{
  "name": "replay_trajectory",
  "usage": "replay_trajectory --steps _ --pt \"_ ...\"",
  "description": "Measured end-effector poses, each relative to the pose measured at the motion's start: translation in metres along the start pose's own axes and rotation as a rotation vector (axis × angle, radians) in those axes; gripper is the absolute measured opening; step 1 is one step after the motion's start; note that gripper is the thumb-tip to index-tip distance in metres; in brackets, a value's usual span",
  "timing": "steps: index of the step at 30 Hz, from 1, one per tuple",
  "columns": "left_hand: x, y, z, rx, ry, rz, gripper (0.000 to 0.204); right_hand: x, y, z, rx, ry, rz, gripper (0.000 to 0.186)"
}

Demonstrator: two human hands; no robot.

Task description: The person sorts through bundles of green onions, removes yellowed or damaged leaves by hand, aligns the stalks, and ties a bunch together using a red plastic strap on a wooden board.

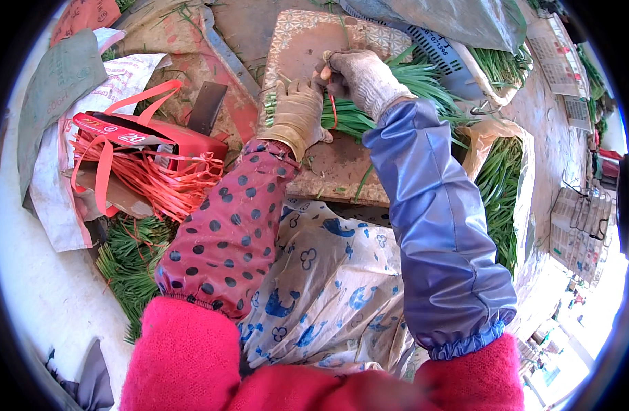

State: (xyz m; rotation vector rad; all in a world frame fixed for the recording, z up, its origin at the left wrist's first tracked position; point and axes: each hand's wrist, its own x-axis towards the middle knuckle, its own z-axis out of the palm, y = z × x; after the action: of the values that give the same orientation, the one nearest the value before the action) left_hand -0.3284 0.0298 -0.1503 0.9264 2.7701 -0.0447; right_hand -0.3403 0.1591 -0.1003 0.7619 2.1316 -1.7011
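A bunch of long green chives (410, 82) lies across a worn board (294, 48), its cut ends poking out on the left. My left hand (297, 113), in a tan glove, wraps over the bunch near those ends and presses it to the board. Just beyond it, my right hand (362, 75), in a whitish knit glove, is closed with fingertips pinched together. From that pinch a thin red tie strip (333, 113) hangs down against the stalks. The fingertips of both hands nearly meet, and part of the strip is hidden behind them.
At left, a red bag (198, 144) spills many red strips (157, 181), with a dark flat blade-like piece (207, 107) beside it. More chives (133, 264) lie below. On the right stand a lined container of chives (499, 192) and a blue-grey crate (465, 75). Patterned plastic (321, 274) covers my lap.
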Motion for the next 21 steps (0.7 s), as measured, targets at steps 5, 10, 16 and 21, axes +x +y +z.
replay_trajectory --steps 5,10,16,21 --pt "-0.004 0.005 0.006 0.112 0.009 -0.014 0.1 0.007 -0.013 0.011 0.549 0.091 0.248 0.019" --pt "0.0 -0.007 0.015 0.002 0.028 0.003 0.097 0.033 -0.014 0.006 0.668 -0.011 0.184 0.016" --pt "0.013 0.009 0.021 0.003 0.097 0.048 0.092 0.112 0.058 -0.039 0.128 -0.036 -0.363 0.017" --pt "0.008 -0.002 0.037 0.03 0.191 -0.014 0.074 0.011 -0.002 -0.001 -0.425 0.074 -0.55 0.017"
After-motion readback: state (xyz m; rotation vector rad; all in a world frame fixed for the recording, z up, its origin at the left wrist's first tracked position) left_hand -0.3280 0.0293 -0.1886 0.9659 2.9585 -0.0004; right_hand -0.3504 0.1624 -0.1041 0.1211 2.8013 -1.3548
